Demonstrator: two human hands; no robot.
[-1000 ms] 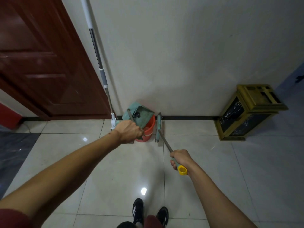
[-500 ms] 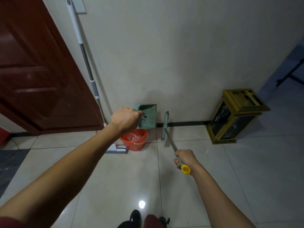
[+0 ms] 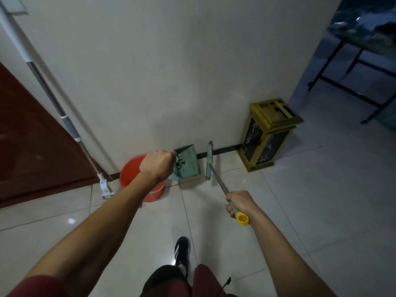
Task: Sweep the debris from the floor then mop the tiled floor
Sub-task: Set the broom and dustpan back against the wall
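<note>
1. Shoe (image 3: 181, 251), 1 foot fwd on tiled floor (image 3: 321, 211)
2. Right hand (image 3: 239, 203) clenched round broom (image 3: 216, 179) handle nr yellow cap; head tipped on edge by wall, prob. being parked
3. Left hand (image 3: 157, 166) grasping dustpan (image 3: 187, 162) handle, pan raised just right of orange bucket (image 3: 141, 179), likely just emptied
4. Mop (image 3: 51, 97) leans on wall by door (image 3: 32, 151), mopping not begun
5. Gold bin (image 3: 269, 133), against wall

Dim, greenish indoor light. Small glare spots on glossy floor (image 3: 321, 211). Soft shadows along wall (image 3: 171, 71) base. Slight motion blur throughout. Strong wide-angle bending at edges. Bluish cast at upper right.
</note>
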